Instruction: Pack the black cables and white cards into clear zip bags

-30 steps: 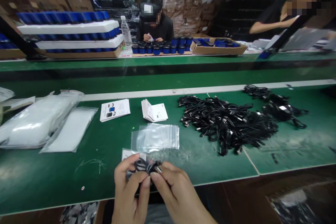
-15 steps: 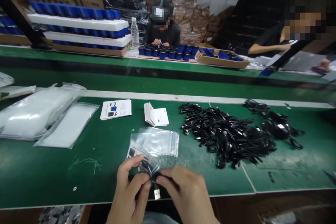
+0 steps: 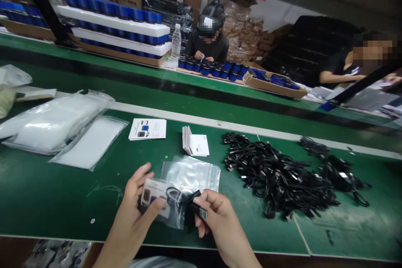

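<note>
My left hand (image 3: 141, 201) grips a clear plastic bag (image 3: 177, 217) by its left side, thumb in front and fingers behind. Inside the bag sits a printed leaflet (image 3: 150, 194) with pictures of devices. A coiled black USB cable (image 3: 172, 192) lies partly within the bag's right side. My right hand (image 3: 212, 211) pinches the cable's end, and its metal USB plug (image 3: 203, 213) sticks out between the fingers. Just behind both hands lies a stack of flat clear bags (image 3: 197, 171).
A heap of black cables (image 3: 276, 176) covers the bench's right. Leaflet stacks (image 3: 153, 129) and folded leaflets (image 3: 197, 144) stand behind the bags. Filled plastic packs (image 3: 63, 121) lie left. Across the bench, one person (image 3: 209, 42) handles something near blue jars (image 3: 205, 69); another person (image 3: 342, 71) is at right.
The bag has turned to show the leaflet's face. My left hand has shifted left along it, and the cable's plug now points right instead of down. The camera view has tilted.
</note>
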A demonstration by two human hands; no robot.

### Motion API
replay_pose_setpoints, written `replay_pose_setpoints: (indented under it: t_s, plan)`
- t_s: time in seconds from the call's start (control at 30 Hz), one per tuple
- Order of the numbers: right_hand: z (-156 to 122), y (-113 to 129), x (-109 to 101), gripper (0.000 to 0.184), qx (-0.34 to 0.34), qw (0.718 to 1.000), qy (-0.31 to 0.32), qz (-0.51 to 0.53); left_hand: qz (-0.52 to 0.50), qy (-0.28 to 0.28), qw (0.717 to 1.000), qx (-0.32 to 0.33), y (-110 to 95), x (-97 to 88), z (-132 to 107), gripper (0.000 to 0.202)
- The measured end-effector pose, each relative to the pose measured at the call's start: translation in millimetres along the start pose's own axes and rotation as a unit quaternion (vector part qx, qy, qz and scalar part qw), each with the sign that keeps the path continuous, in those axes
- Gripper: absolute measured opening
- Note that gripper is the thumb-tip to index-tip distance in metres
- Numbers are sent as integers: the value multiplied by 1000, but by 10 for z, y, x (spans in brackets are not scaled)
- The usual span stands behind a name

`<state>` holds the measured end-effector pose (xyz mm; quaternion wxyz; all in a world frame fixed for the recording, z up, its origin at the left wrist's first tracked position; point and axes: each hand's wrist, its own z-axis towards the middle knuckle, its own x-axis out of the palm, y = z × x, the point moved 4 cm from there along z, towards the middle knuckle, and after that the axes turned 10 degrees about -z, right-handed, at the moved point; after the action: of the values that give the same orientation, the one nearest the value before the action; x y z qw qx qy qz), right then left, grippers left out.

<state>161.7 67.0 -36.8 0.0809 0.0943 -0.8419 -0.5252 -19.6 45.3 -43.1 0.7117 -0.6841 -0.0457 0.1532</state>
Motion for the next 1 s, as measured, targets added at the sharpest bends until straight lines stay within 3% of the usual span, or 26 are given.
replay_pose_setpoints:
  t_s: [0.07,0.13,0.33,0.47,0.57,0.67,0.87,0.97,1.0]
  plan:
    - [-24,-2,17,45,12,1000,4,5,-93,27,991,-93,41,-39,63,64]
    - [-40,25,9,43,19,1000,11,11,-136,18,982,-128,6,-67,89,67]
    - [-10,154,-73,35,23,997,67,14,-142,-16,980,-142,-156,-70,69,62]
    - [5,159,-115,36,15,998,53,-41,-113,-14,984,-137,-218,-51,63,53]
    - [-22,201,-140,36,-53,992,1,-118,-93,5,985,-145,-232,-25,59,47]
    - [-57,240,-113,33,-104,981,-2,-165,-91,32,984,-152,-236,8,45,43]
    - [-68,186,-82,28,-76,975,25,-208,-103,98,969,-203,-291,102,-23,22]
    - [-162,202,-101,15,-76,972,59,-215,-69,88,973,-201,-343,111,-22,19]
    - [-208,230,-114,23,-90,968,65,-226,-62,81,975,-199,-355,110,-17,19]
